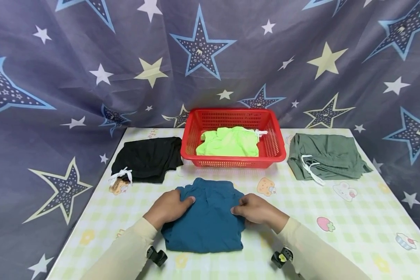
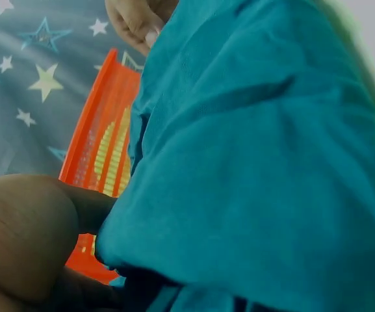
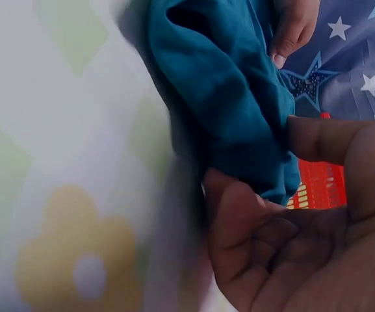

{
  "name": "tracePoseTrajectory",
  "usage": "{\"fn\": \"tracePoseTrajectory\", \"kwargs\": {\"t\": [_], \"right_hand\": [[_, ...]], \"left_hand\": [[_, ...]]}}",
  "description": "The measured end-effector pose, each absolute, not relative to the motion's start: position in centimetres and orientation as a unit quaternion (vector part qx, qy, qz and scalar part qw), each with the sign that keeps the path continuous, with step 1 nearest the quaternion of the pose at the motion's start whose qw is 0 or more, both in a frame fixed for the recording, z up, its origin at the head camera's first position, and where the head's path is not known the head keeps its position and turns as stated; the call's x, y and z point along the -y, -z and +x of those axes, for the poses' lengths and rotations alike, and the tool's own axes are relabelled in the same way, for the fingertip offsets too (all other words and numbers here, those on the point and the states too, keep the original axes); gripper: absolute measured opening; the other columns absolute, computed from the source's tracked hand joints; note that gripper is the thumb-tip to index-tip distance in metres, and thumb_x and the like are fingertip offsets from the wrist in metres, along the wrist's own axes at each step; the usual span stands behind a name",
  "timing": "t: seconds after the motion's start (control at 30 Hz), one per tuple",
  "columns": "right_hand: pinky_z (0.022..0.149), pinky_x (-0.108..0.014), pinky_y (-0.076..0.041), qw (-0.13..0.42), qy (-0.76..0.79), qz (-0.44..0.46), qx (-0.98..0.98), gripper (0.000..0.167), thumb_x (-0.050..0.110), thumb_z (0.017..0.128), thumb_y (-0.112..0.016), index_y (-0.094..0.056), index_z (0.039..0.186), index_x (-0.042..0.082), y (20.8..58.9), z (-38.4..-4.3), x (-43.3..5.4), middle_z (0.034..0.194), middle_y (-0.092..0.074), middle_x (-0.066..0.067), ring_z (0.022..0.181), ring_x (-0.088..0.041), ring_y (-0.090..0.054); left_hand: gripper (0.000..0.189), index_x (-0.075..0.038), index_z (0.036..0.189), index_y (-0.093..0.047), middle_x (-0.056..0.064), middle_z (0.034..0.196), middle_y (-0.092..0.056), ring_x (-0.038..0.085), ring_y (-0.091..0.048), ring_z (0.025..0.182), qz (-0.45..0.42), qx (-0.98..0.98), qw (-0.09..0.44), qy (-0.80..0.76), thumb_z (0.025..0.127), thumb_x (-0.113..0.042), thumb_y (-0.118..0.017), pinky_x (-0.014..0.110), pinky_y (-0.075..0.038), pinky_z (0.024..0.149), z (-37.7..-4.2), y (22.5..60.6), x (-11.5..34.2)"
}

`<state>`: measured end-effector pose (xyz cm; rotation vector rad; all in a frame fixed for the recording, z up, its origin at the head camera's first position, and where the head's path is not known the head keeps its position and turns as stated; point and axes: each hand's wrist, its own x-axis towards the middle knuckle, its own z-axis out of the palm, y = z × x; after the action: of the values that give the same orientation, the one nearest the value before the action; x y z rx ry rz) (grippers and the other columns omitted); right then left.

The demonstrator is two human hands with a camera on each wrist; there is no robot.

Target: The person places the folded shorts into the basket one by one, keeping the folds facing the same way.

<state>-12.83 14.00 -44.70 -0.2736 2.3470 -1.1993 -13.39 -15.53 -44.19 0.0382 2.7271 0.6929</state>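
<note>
A folded dark teal-blue garment [image 1: 206, 221] lies at the near middle of the table, between both hands. My left hand [image 1: 171, 207] grips its left side, thumb on top and fingers tucked beneath the edge. On the opposite side my right hand [image 1: 257, 210] pinches the cloth between thumb and curled fingers. In the right wrist view, the right hand's fingers [image 3: 236, 214] reach under the folded layers of the garment [image 3: 232, 110]. The left wrist view has the cloth [image 2: 239, 175] bulging up close to the camera, with the left thumb and fingers at its edge.
Behind the garment stands a red plastic basket [image 1: 231, 161] holding a bright lime-green garment [image 1: 229, 142]. Folded black clothing [image 1: 148, 157] with a white drawstring lies left of it, folded grey-green clothing [image 1: 330, 153] to its right. A star-patterned curtain [image 1: 126, 46] hangs behind the checked table [image 1: 301, 225].
</note>
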Motion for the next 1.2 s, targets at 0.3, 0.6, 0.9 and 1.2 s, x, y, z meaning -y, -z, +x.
{"fn": "tracePoseTrajectory", "kwargs": {"t": [0.3,0.6,0.9,1.2], "right_hand": [[0.051,-0.029,-0.037,0.218,0.431,-0.054,-0.874,0.032,0.016,0.085,-0.077,-0.051,0.066,0.011,44.8,-13.1,-15.8,0.058,-0.042,0.001,0.055,-0.015,-0.046],[0.063,-0.034,-0.047,0.174,0.406,-0.056,-0.895,0.012,0.011,0.082,-0.075,-0.063,0.084,0.007,44.8,-13.2,-17.0,0.08,-0.061,-0.003,0.071,-0.019,-0.056],[0.074,-0.039,-0.053,0.152,0.382,-0.058,-0.909,0.016,0.01,0.086,-0.071,-0.066,0.099,0.003,44.3,-13.0,-17.4,0.092,-0.068,-0.006,0.081,-0.021,-0.061],[0.089,-0.051,-0.052,0.141,0.393,-0.072,-0.906,0.037,0.012,0.085,-0.074,-0.061,0.114,-0.007,44.9,-12.7,-16.9,0.101,-0.067,-0.013,0.097,-0.028,-0.063]], "left_hand": [[0.067,0.013,0.147,-0.042,0.028,0.15,-0.047,0.041,-0.045,0.138,-0.003,-0.929,0.192,-0.315,0.099,-0.03,-0.059,0.055,-0.037,0.112,-14.2,44.6,13.0],[0.059,0.007,0.141,-0.051,0.022,0.14,-0.057,0.035,-0.054,0.129,0.053,-0.919,0.189,-0.343,0.091,-0.019,-0.065,0.054,-0.043,0.107,-14.5,44.6,12.3],[0.051,-0.002,0.14,-0.058,0.012,0.123,-0.068,0.025,-0.064,0.108,0.098,-0.919,0.182,-0.337,0.093,-0.021,-0.07,0.05,-0.05,0.099,-14.3,44.6,12.6],[0.057,-0.001,0.148,-0.051,0.017,0.142,-0.059,0.033,-0.054,0.131,0.121,-0.917,0.182,-0.334,0.097,-0.019,-0.07,0.051,-0.041,0.11,-14.0,44.7,12.8]]}}
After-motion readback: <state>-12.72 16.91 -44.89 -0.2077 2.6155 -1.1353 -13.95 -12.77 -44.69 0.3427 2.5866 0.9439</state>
